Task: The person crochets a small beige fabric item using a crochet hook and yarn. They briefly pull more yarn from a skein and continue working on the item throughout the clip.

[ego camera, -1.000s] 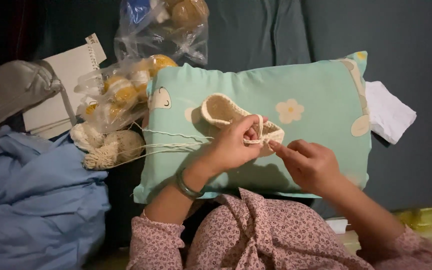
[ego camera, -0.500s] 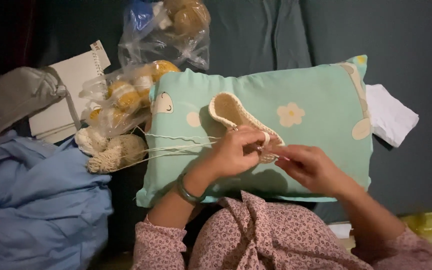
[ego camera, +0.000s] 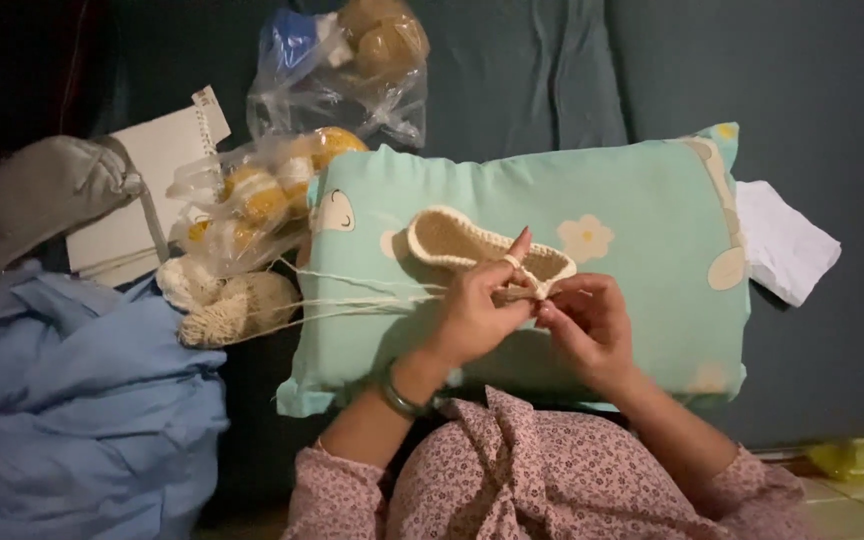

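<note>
A cream crocheted oval piece (ego camera: pixel 452 238) rests on a mint-green pillow (ego camera: pixel 642 190) across my lap. My left hand (ego camera: pixel 477 312) pinches the near edge of the piece, its forefinger raised with cream yarn (ego camera: pixel 352 295) looped over it. My right hand (ego camera: pixel 584 322) sits close beside it, fingers curled at the same edge; whether it holds a hook is hidden. The yarn strands run left across the pillow to a cream yarn ball (ego camera: pixel 237 308).
Clear plastic bags of yellow and tan yarn balls (ego camera: pixel 282 180) lie upper left, next to a white notepad (ego camera: pixel 152 200) and a grey cloth (ego camera: pixel 42 190). Blue fabric (ego camera: pixel 62 400) is heaped at the left. A white cloth (ego camera: pixel 782 240) pokes out at the pillow's right.
Both hands have stayed at the piece's edge with small finger shifts. My left forefinger now points up with yarn over it.
</note>
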